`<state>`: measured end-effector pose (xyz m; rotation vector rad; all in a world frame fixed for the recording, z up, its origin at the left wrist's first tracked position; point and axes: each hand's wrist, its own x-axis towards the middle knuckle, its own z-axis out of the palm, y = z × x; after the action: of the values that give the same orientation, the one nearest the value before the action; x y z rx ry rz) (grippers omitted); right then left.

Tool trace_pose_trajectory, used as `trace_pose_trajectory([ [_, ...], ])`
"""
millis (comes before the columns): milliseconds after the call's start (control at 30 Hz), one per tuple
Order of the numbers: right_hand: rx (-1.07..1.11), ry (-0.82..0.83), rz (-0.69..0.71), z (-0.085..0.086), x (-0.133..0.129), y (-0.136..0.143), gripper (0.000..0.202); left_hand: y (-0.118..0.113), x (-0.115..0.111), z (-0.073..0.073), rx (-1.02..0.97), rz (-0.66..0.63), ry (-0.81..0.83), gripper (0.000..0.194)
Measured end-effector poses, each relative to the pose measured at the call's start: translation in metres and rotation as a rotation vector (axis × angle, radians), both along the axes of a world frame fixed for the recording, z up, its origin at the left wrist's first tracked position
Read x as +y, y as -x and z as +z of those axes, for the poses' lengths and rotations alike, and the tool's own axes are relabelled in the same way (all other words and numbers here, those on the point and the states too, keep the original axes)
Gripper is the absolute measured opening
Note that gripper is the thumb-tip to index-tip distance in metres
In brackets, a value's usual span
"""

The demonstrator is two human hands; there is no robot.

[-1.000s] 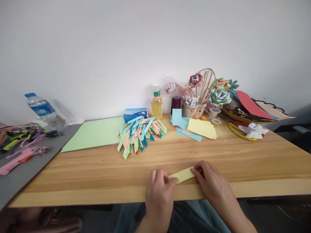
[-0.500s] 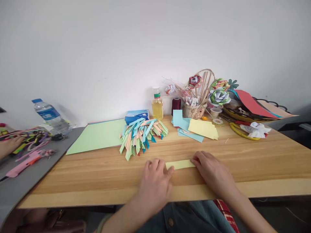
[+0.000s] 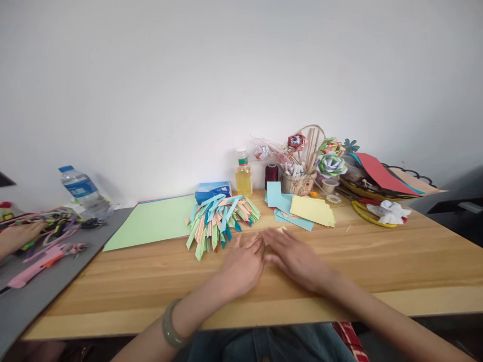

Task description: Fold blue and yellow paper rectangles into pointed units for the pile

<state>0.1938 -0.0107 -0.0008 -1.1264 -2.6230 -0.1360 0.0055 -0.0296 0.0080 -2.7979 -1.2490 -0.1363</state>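
A pale yellow paper strip (image 3: 282,229) lies on the table, mostly covered by both hands; one small end shows beyond the right fingers. My left hand (image 3: 244,262) rests at the strip, its fingers closed together and pressing down on it. My right hand (image 3: 298,257) lies flat with fingers stretched out, its tips meeting the left fingers; it is slightly blurred. Beyond the left hand sits a heap of folded paper strips (image 3: 219,221) in green, blue and peach. Yellow paper pieces (image 3: 313,210) and blue paper pieces (image 3: 273,193) lie behind the right hand.
Along the wall stand a bottle of yellow liquid (image 3: 244,178), a thread spool (image 3: 271,176) and a basket (image 3: 298,184) with paper flowers. Green sheets (image 3: 151,223) lie left. A glue gun (image 3: 35,265) and another person's hand (image 3: 22,236) are at far left.
My right hand has moved left until it meets my left hand, covering most of the yellow strip, which was stretched between them. The view has tilted slightly upward.
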Motion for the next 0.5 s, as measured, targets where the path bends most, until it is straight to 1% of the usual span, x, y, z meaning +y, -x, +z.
trace_pose_trajectory([
  [33, -0.003, 0.057, 0.056, -0.002, -0.007, 0.003, 0.056, 0.002, 0.0, -0.002, -0.014, 0.005, 0.01, 0.041],
  [100, -0.018, 0.167, 0.085, -0.003, -0.015, 0.005, 0.067, 0.005, 0.002, -0.004, -0.043, 0.013, 0.034, 0.041],
  [133, -0.029, 0.214, 0.086, -0.002, -0.016, 0.003, 0.069, 0.007, 0.003, -0.005, -0.055, 0.018, 0.045, 0.042],
  [200, -0.048, 0.277, 0.091, 0.0, -0.013, -0.004, 0.068, 0.009, 0.004, -0.004, -0.063, 0.023, 0.063, 0.042],
  [300, -0.049, 0.294, 0.085, 0.002, -0.005, -0.021, 0.062, 0.011, 0.003, 0.0, -0.045, 0.029, 0.08, 0.041],
  [433, -0.05, 0.298, -0.035, 0.001, -0.001, -0.042, 0.059, 0.013, 0.0, 0.004, -0.02, 0.026, 0.064, 0.04],
  [500, -0.061, 0.298, -0.06, 0.0, -0.001, -0.046, 0.06, 0.011, 0.001, 0.005, -0.012, 0.016, 0.044, 0.038],
])
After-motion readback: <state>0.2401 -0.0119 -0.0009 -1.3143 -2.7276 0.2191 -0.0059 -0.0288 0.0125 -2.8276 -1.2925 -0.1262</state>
